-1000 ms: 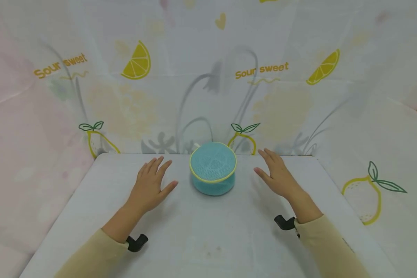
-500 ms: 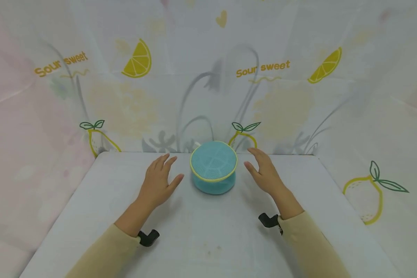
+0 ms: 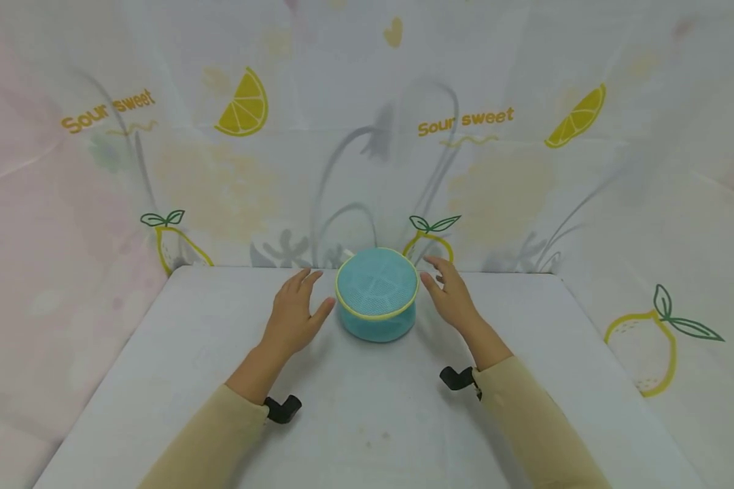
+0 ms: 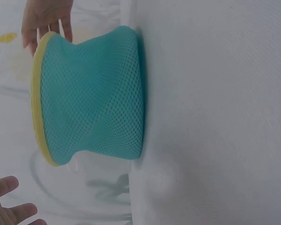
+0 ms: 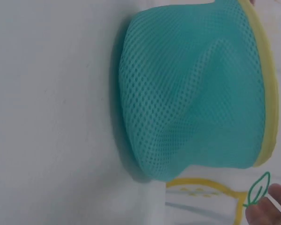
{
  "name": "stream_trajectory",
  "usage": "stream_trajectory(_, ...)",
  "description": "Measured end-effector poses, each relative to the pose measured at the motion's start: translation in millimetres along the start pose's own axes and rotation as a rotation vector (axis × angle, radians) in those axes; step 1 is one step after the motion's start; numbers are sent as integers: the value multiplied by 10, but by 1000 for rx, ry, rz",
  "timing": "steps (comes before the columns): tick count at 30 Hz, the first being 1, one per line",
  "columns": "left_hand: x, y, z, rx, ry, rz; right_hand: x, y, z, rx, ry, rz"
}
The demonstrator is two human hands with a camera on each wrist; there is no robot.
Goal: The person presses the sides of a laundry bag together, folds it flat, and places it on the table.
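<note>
A round teal mesh laundry bag [image 3: 376, 285] with yellow trim around its top stands upright near the table's back edge. Its mesh side [image 4: 91, 93] sags inward in the left wrist view. My left hand [image 3: 295, 318] hovers just left of the bag, its fingers spread and apart from it. On the other side, my right hand [image 3: 452, 295] is held close to the yellow trim, fingers relaxed and slightly bent. From the right wrist camera the mesh bag [image 5: 196, 89] fills the middle, with some fingertips [image 5: 267, 212] at the lower right. Neither hand holds anything.
The white table [image 3: 367, 407] has a few faint spots near the front. Behind it hangs a pale curtain [image 3: 281, 170] with lemon prints and lettering. Each wrist carries a black camera mount [image 3: 283, 409].
Both hands have moved inward toward the mesh laundry bag, the left one rightward and the right one leftward. The bag stays where it was on the table.
</note>
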State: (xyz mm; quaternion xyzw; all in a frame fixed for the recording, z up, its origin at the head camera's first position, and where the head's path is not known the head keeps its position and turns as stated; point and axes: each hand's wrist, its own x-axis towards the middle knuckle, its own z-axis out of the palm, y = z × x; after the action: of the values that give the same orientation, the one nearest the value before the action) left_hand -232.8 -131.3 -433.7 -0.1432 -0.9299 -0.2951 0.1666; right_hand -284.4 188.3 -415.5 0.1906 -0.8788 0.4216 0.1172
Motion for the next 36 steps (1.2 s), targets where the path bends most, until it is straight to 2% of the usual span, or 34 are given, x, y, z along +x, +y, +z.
stream_trajectory(3, 20, 15, 42, -23, -6, -14, 76, -35, 36, 110, -31, 70)
stream_trajectory(6, 34, 43, 73, -48, -14, -31, 141, -56, 65, 160, -56, 108)
stream_trajectory(14, 67, 124, 175, -98, -60, -93, 261, -9, 135, 177, -74, 160)
stream_trajectory(22, 52, 177, 270, -154, -72, -153, 401, 13, 237, 266, -93, 236)
stream_trajectory(31, 41, 258, 343, -224, -80, -178, 509, 72, 291, 377, -120, 329)
stream_trajectory(36, 69, 308, 397, -267, -94, -178, 547, 110, 345, 441, -177, 344)
